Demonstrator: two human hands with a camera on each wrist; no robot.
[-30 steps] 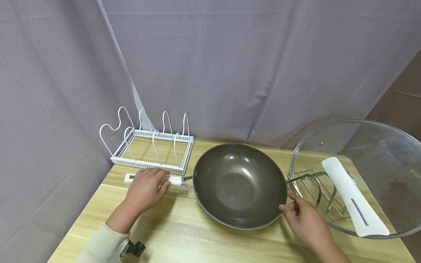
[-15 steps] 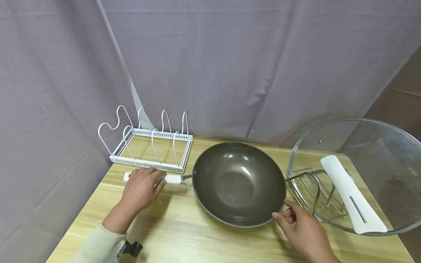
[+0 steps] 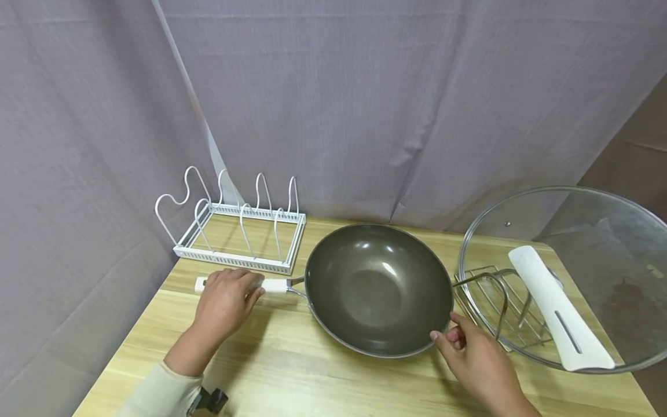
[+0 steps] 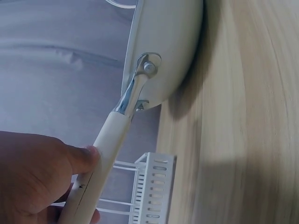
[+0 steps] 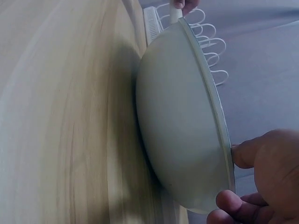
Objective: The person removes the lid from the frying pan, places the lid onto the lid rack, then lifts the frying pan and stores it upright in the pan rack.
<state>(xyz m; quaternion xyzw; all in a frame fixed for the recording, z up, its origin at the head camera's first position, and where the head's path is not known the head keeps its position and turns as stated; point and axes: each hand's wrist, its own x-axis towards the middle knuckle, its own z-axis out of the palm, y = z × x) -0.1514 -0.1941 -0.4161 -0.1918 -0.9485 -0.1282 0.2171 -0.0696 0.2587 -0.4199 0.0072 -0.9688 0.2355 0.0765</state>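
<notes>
A wok (image 3: 372, 289) with a dark inside and a pale outside sits on the table, its open side up. Its white handle (image 3: 273, 285) points left, and my left hand (image 3: 223, 302) grips it. In the left wrist view the thumb (image 4: 83, 158) lies along the handle, with fingertips showing on the far side. My right hand (image 3: 484, 362) pinches the wok's front right rim between thumb and fingers. The right wrist view shows the thumb (image 5: 245, 154) at the rim and fingertips against the pale outer wall (image 5: 177, 112).
Behind the handle stands a white wire rack (image 3: 234, 266) with several upright loops. To the right, a glass lid (image 3: 542, 197) with a white handle (image 3: 565, 315) leans on a metal wire stand (image 3: 482, 278). Grey cloth (image 3: 323, 116) hangs behind the wooden table (image 3: 312, 382).
My right hand has slid a little toward the front along the wok's rim. My left hand has kept its grip on the handle. The last half second shows almost no movement.
</notes>
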